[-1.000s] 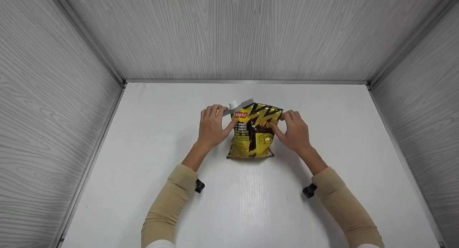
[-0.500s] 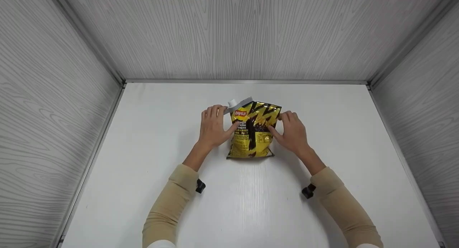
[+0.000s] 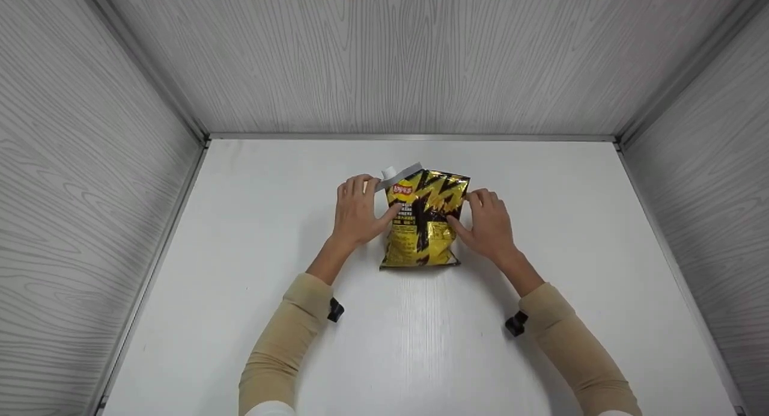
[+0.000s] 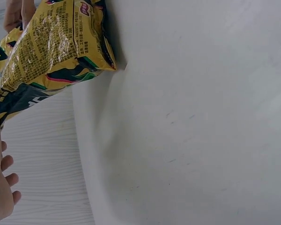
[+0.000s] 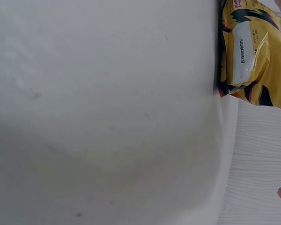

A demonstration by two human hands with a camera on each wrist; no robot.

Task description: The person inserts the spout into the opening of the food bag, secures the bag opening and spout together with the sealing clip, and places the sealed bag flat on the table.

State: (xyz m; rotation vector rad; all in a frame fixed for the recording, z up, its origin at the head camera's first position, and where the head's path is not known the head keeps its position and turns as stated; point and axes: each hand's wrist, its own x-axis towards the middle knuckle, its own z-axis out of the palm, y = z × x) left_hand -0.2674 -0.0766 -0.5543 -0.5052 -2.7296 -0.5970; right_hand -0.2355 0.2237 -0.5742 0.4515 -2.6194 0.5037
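A yellow and black bag of chips [image 3: 414, 238] stands on the white table, its bottom edge toward me. Across its top left corner lies a grey bag clip [image 3: 404, 175] with a white round cap [image 3: 389, 172] on it. My left hand [image 3: 355, 211] grips the bag's upper left side near the clip's lower end, thumb on the front. On the opposite side my right hand [image 3: 489, 223] pinches the bag's right edge, thumb in front. The fingers behind the bag are partly hidden. In the left wrist view, the bag [image 4: 51, 51] leans over the table.
The white table [image 3: 390, 356] is bounded by grey wood-grain panels at the back [image 3: 384, 61], left [image 3: 78, 181] and right [image 3: 709, 163]. A small black device [image 3: 336, 311] sits at the left wrist, another black device [image 3: 515, 324] at the right.
My right hand has shifted slightly left and down, and the bag's upper right corner has moved left with it. The clip has risen a little; the left hand has barely moved.
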